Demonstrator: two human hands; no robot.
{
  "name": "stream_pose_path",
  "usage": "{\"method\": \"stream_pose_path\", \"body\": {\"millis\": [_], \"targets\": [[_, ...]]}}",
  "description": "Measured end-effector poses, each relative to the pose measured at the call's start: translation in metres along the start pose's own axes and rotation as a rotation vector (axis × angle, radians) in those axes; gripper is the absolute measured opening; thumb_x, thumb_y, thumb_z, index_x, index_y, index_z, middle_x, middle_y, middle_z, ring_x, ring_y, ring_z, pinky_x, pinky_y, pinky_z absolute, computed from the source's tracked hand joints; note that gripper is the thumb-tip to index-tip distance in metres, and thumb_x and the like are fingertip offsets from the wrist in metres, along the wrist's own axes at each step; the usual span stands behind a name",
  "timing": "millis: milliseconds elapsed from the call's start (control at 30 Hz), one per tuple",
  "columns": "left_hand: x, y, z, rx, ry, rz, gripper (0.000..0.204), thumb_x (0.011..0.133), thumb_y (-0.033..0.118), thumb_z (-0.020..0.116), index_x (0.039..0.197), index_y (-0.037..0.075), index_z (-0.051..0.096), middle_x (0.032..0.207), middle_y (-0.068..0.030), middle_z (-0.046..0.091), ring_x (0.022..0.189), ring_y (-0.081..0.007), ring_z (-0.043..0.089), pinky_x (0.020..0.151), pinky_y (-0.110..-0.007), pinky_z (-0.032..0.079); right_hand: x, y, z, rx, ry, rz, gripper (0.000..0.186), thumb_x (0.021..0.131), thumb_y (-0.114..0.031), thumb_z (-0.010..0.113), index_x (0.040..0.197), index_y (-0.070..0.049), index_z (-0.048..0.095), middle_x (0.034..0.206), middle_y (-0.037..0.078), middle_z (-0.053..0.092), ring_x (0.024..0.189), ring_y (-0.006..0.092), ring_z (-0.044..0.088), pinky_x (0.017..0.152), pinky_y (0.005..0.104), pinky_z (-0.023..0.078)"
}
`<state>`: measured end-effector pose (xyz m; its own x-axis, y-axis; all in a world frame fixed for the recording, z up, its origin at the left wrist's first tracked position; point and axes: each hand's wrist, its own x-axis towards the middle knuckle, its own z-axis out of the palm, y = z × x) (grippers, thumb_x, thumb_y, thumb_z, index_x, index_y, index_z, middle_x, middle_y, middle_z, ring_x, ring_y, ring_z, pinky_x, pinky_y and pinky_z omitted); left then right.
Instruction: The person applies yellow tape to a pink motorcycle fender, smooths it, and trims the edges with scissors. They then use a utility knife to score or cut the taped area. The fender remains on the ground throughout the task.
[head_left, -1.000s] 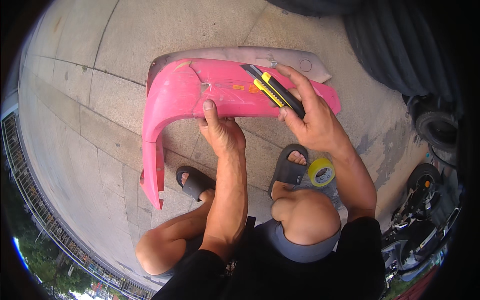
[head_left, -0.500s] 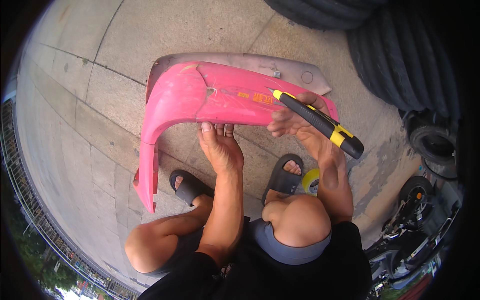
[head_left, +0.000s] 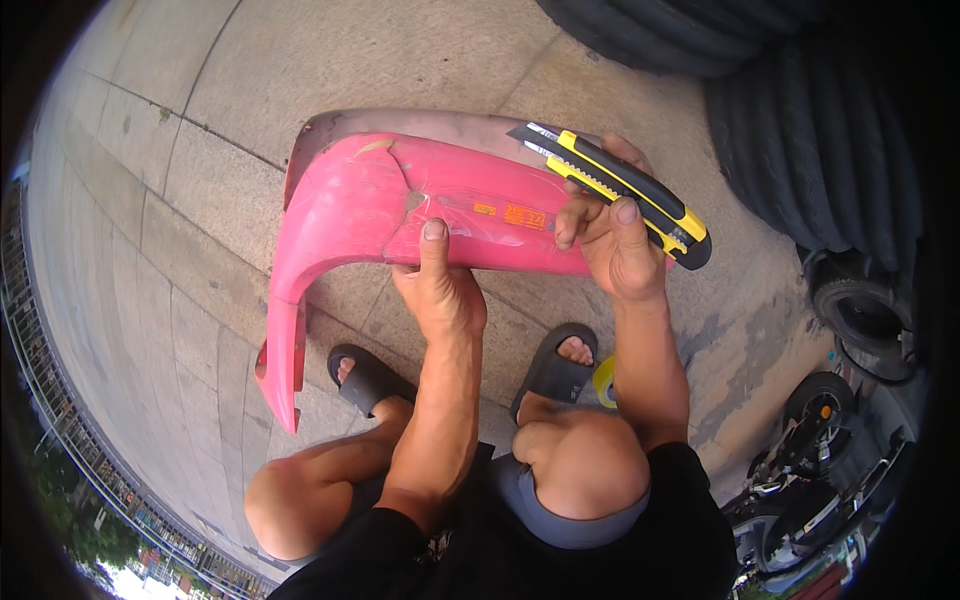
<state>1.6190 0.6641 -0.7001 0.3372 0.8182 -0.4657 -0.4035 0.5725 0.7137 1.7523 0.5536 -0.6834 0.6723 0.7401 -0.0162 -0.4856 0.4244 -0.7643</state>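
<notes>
A curved pink plastic panel [head_left: 350, 205], like a scooter body part, lies in front of me with its bent end on the left. A crack and a small chipped hole show near its middle, beside orange stickers [head_left: 522, 216]. My left hand [head_left: 445, 298] grips the panel's near edge, thumb on top and fingers underneath. In my right hand [head_left: 625, 245] is a black and yellow utility knife [head_left: 648, 192], held above the panel's right part. Its blade is out, pointing up and left. A dull greyish-pink panel [head_left: 430, 123] shows along the far side of the pink one.
Stacked large black tyres [head_left: 810, 150] stand at the far right, with a smaller tyre [head_left: 862, 312] below them. A parked motorbike [head_left: 825, 410] is at lower right. A yellow tape roll [head_left: 603, 382] lies by my right sandal [head_left: 558, 368] on the stone paving [head_left: 215, 230].
My right hand has turned the knife, so its flat side and blade now show, and has raised its tip. My left thumb has moved from the near edge onto the pink panel's top.
</notes>
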Motion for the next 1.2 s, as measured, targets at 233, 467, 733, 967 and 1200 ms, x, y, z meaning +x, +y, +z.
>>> {"method": "stream_pose_path", "body": {"millis": [233,467,733,967,1200], "targets": [[-0.002,0.002,0.015,0.033,0.099,0.067,0.047,0.085,0.006,0.078,0.126,0.001,0.055,0.116,-0.0093,0.065,0.103,-0.0186,0.063,0.095,-0.035,0.049,0.021,0.027,-0.004,0.21,-0.08,0.063,0.041,0.096,-0.005,0.059,0.136,-0.003,0.048,0.126,0.02,0.059,0.102,0.0257,0.066,0.089,0.0422,0.058],[0.001,0.003,0.015,0.056,0.11,0.079,0.041,0.086,0.001,0.075,0.122,0.002,0.057,0.112,-0.0081,0.066,0.099,-0.0169,0.063,0.091,-0.033,0.05,0.029,0.042,0.003,0.339,0.04,0.049,0.039,0.086,0.0,0.072,0.12,-0.001,0.053,0.12,0.017,0.059,0.092,0.0191,0.065,0.081,0.0311,0.056],[-0.001,0.006,0.011,0.068,0.101,0.003,0.046,0.089,0.01,0.071,0.131,0.007,0.051,0.119,-0.008,0.063,0.107,-0.0201,0.063,0.094,-0.037,0.053,0.032,0.039,0.022,0.05,0.178,0.162,0.043,0.084,0.001,0.07,0.119,0.0,0.045,0.106,0.017,0.064,0.083,0.0169,0.064,0.074,0.0302,0.056],[0.006,0.0,0.014,0.094,0.096,0.141,0.051,0.088,0.012,0.075,0.131,0.002,0.051,0.118,-0.0097,0.063,0.105,-0.0216,0.063,0.094,-0.038,0.052,0.032,0.045,0.032,0.048,0.24,0.107,0.045,0.085,0.0,0.071,0.12,0.001,0.042,0.103,0.018,0.065,0.081,0.0174,0.064,0.072,0.0319,0.056],[0.018,-0.008,0.026,0.15,0.218,0.299,0.059,0.08,-0.003,0.078,0.131,0.0,0.049,0.124,-0.0118,0.059,0.107,-0.0213,0.061,0.096,-0.038,0.05,0.025,0.057,0.033,0.102,0.266,0.001,0.042,0.085,-0.001,0.072,0.118,-0.002,0.045,0.104,0.018,0.064,0.08,0.0179,0.064,0.072,0.0319,0.056]]}}
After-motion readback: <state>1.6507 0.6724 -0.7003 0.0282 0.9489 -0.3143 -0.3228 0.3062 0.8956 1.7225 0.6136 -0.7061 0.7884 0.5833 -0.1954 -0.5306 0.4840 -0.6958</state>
